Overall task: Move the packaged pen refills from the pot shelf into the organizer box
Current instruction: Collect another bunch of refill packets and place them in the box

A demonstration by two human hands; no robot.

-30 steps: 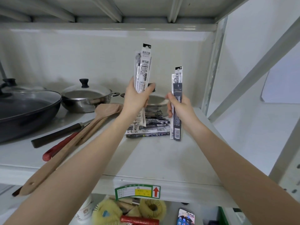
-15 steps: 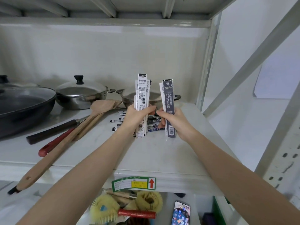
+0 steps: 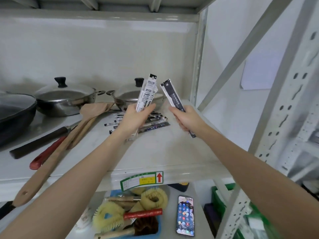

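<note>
Looks like a storeroom or stock area w/ grey slotted-angle metal racking [image 3: 283, 107], not a lived-in kitchen. Mid-frame shelf [image 3: 155, 152] carries mixed goods: lidded steel pots [image 3: 65, 95] at left-centre, dark wok [image 3: 15, 114] at far left, wooden spatulas [image 3: 82, 125], packaged pen refills [image 3: 155, 124] loose at centre. Green-bordered shelf label [image 3: 141, 180] w/ red arrow on front edge. Lower frame: scrub brushes [image 3: 151, 199] in a blue tray, green bins [image 3: 219, 199] at lower right

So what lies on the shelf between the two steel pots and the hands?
In the head view, loose refill packets lie on the shelf there, partly hidden by the left hand; wooden spatulas' blades reach in from the left.
</note>
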